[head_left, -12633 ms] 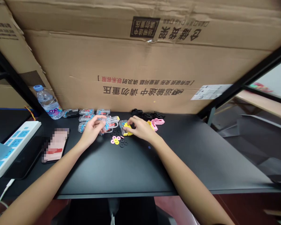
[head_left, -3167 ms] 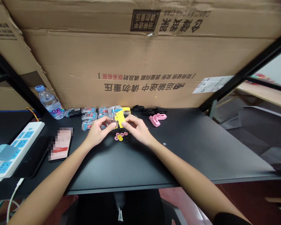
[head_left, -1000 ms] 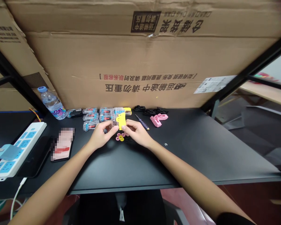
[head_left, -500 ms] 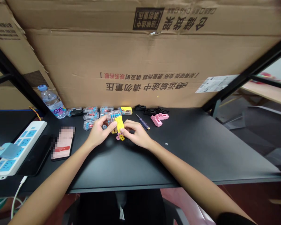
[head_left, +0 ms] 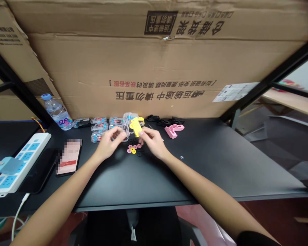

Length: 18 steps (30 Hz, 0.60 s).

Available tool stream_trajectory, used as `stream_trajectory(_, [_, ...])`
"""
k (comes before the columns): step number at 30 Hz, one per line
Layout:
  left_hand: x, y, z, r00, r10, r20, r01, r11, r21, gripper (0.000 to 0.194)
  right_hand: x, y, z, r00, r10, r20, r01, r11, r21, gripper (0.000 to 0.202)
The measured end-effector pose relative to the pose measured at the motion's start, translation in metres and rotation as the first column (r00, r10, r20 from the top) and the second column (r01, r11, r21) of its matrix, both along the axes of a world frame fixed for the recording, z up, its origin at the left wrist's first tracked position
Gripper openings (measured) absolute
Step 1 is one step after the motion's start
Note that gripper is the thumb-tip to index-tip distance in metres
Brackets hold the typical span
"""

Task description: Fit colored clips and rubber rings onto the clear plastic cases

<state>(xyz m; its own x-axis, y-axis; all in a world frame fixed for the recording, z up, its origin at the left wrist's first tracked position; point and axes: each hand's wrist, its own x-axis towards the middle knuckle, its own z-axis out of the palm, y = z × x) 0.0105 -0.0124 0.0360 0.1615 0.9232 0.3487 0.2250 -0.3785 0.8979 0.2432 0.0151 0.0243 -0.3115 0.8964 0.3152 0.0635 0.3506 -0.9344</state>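
My left hand [head_left: 111, 141] grips a clear plastic casing [head_left: 129, 120] with blue parts inside, tilted up above the table. In my right hand [head_left: 154, 141] a yellow plastic piece [head_left: 137, 127] is pinched between thumb and fingers, close beside the casing. Whether the two pieces touch, I cannot tell. Below them on the table lie pink rings [head_left: 139, 146], yellow rings [head_left: 133, 151] and black rings [head_left: 132, 141]. Behind my left hand several clear casings [head_left: 99, 127] with red and blue parts are lined up. Another yellow piece [head_left: 141, 120] shows partly behind the held one.
Black parts [head_left: 165, 122] and pink parts [head_left: 172, 131] lie at the back right. A small white bit [head_left: 182, 157] is on the table. To the left are a phone [head_left: 69, 157], a power strip [head_left: 20, 164] and a water bottle [head_left: 58, 112]. Cardboard [head_left: 159, 61] stands behind.
The yellow piece has moved apart from the clear casing, to the right with my right hand. The casing is tilted more upright, and more rings show underneath.
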Motion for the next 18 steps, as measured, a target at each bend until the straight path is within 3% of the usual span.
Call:
stream_trajectory(4, [-0.007,0.004,0.001,0.994,0.070,0.081,-0.071,0.997,0.017,0.038,0.006,0.005,0.000,0.995,-0.093,-0.033,0.092,0.996,-0.016,0.051])
stream_trajectory(10, [0.007,-0.002,-0.009,0.991,-0.081,-0.111,0.079,0.997,-0.027,0.037,-0.003,-0.002,0.001,0.996,0.070,0.062,-0.070,0.998,0.007,0.048])
stream_trajectory(16, [-0.004,0.005,-0.002,0.993,0.026,0.111,-0.026,1.000,-0.007,0.041,0.011,0.012,0.002,0.992,-0.092,-0.088,0.092,0.996,-0.010,0.046])
stream_trajectory(18, [-0.005,0.006,-0.002,0.996,0.036,0.085,-0.036,0.999,-0.008,0.039,0.011,0.012,0.001,0.996,-0.065,-0.067,0.064,0.998,-0.023,0.045])
